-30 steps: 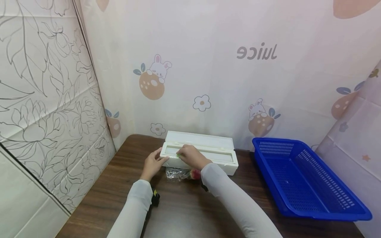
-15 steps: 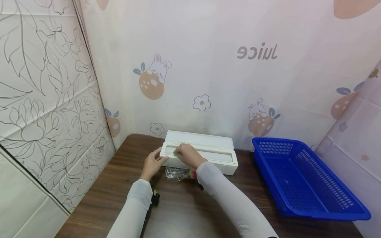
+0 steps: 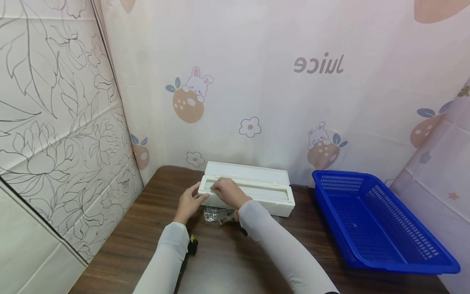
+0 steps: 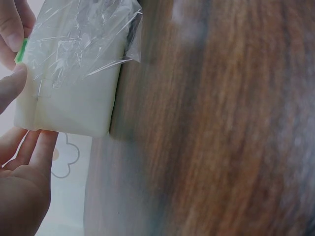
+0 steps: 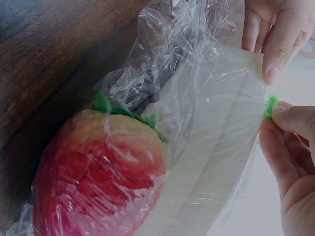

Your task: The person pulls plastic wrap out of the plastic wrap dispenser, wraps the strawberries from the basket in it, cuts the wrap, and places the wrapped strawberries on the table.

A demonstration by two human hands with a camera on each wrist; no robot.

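Observation:
A white cling film dispenser box [image 3: 269, 207] lies across the table with its lid [image 3: 247, 170] raised at the back. My left hand [image 3: 188, 202] grips its left end, thumb on the top edge and fingers round the end face. With thumb and fingers, my right hand [image 3: 228, 192] pinches a small green slide cutter [image 5: 270, 107] on the box's top edge, close to the left thumb. Clear cling film [image 5: 184, 44] hangs crumpled over the box's front. It also covers a red strawberry-shaped thing [image 5: 103, 172] with green leaves, mostly hidden behind the right forearm in the head view.
A blue plastic basket [image 3: 346, 245] stands at the right of the brown wooden table [image 3: 147, 241]. A small black object [image 3: 192, 245] is beside the left wrist. Patterned curtains [image 3: 279, 102] rise right behind the box.
My right hand has slid left along the box's top edge with the green slide cutter, nearing the left hand. The left hand stays at the box's end. The right forearm now covers the red thing.

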